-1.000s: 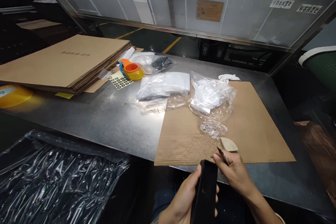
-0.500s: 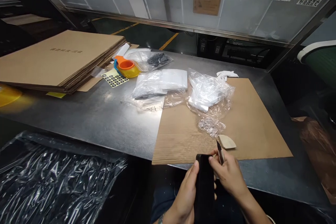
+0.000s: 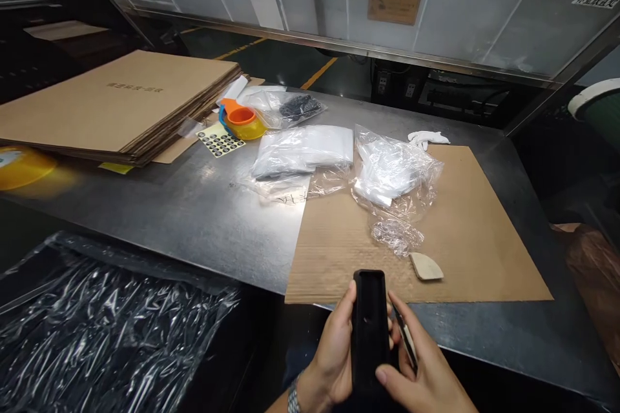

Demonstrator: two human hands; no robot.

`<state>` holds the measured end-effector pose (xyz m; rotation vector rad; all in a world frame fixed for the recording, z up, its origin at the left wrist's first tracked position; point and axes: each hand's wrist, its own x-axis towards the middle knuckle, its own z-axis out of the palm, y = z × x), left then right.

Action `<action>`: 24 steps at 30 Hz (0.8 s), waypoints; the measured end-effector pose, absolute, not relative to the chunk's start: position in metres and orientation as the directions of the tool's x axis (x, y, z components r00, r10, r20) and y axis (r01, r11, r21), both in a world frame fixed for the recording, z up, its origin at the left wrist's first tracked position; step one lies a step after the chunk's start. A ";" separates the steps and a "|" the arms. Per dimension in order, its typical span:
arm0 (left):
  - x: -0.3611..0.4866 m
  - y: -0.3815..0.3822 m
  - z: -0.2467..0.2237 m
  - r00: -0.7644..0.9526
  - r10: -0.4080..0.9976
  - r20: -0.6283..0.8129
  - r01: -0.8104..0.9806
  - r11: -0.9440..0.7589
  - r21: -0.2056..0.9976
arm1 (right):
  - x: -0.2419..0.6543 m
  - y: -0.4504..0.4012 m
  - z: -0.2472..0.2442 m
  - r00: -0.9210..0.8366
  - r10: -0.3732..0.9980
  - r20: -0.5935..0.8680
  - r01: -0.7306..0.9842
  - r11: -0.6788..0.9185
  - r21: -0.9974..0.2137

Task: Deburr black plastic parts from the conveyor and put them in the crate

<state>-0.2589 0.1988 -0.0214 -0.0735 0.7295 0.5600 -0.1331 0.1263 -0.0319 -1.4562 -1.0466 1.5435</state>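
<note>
Over the table's front edge, my left hand (image 3: 334,355) grips an oblong black case (image 3: 371,329) along its left side, fingers wrapped underneath. The case is tilted with its long hollow recess facing me; a small light spot shows inside. My right hand (image 3: 419,361) lies along the case's right side, thumb near its lower end. Between its fingers sits a slim knife (image 3: 405,339), pointing up and partly hidden. Just beyond the hands, a beige fan-shaped pad (image 3: 426,267) rests on the cardboard sheet (image 3: 469,219).
Crumpled clear film (image 3: 397,235) and a clear bag of white pieces (image 3: 394,168) lie on the cardboard. Left of them are another bag (image 3: 305,148), a sticker sheet (image 3: 220,141) and a tape dispenser (image 3: 242,119). Stacked cardboard (image 3: 126,103) stands far left; black plastic sheeting (image 3: 111,322) is nearer.
The case has turned so that its hollow side shows. My right hand has moved down along it, and the knife has come lower with it. The view has shifted slightly.
</note>
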 end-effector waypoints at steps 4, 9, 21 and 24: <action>-0.265 0.206 -0.028 0.624 0.418 -0.660 -0.499 0.864 0.075 | -0.103 0.123 -0.034 -0.138 0.902 -0.408 0.048 -0.406 -0.913; -0.273 0.208 -0.031 0.613 0.488 -0.621 -0.554 0.826 0.101 | -0.021 0.147 -0.056 0.465 0.869 -0.169 0.692 -0.476 -0.543; -0.273 0.208 -0.029 0.608 0.531 -0.590 -0.598 0.795 0.099 | -0.006 0.164 -0.076 0.445 0.892 0.078 0.890 -0.451 0.075; -0.272 0.207 -0.030 0.612 0.532 -0.586 -0.602 0.793 0.092 | -0.006 0.163 -0.078 0.408 0.907 0.107 0.903 -0.418 0.100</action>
